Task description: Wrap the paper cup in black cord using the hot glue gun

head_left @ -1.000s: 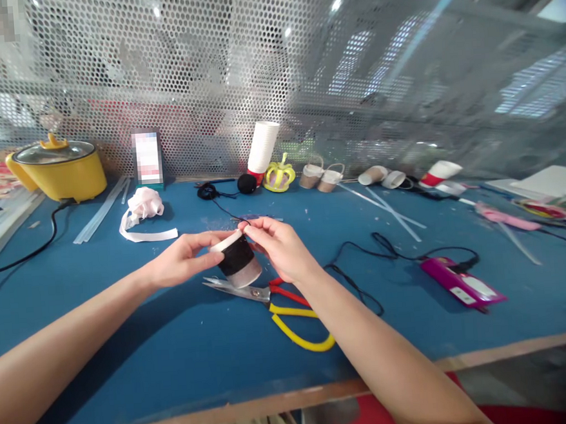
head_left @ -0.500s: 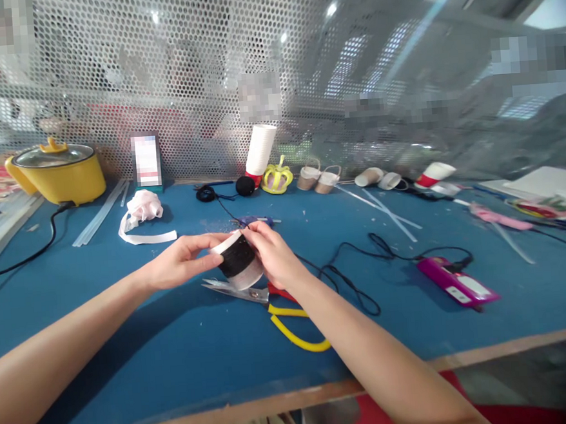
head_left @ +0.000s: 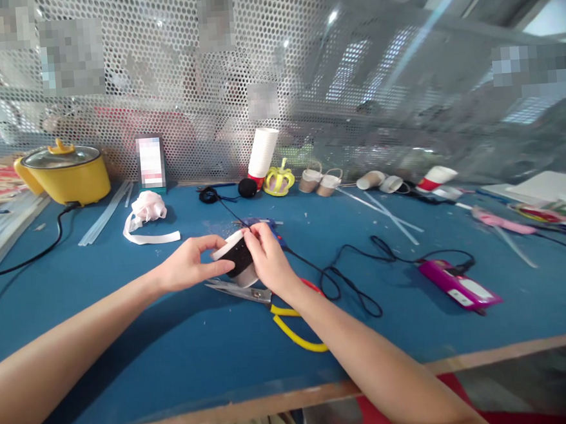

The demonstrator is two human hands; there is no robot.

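Note:
My left hand (head_left: 190, 264) is closed on the side of a short white cup (head_left: 246, 277), thumb in front and fingers at its rim. Black yarn (head_left: 240, 257) is wound in a broad band round the cup, which tilts above the table. On the cup's right side, my right hand (head_left: 272, 258) pinches the yarn against the rim. From there a strand runs back to a loose black coil (head_left: 208, 194). Below the hands lie scissors (head_left: 243, 291) with red and yellow handles, partly covered by my right forearm. A blue glue gun (head_left: 279, 237) is mostly hidden behind my right hand.
White ribbon (head_left: 149, 208) lies left of centre, with a yellow pot (head_left: 74, 178) behind it. Stacked paper cups (head_left: 264, 150), a yellow crown-shaped basket (head_left: 278, 181) and small brown baskets (head_left: 329, 183) line the back. A purple power strip (head_left: 457, 284) with black cable sits right.
The cup has turned and tipped slightly in my hands, showing less of its white lower part. My left thumb reaches further across the yarn band. The camera view has shifted a little.

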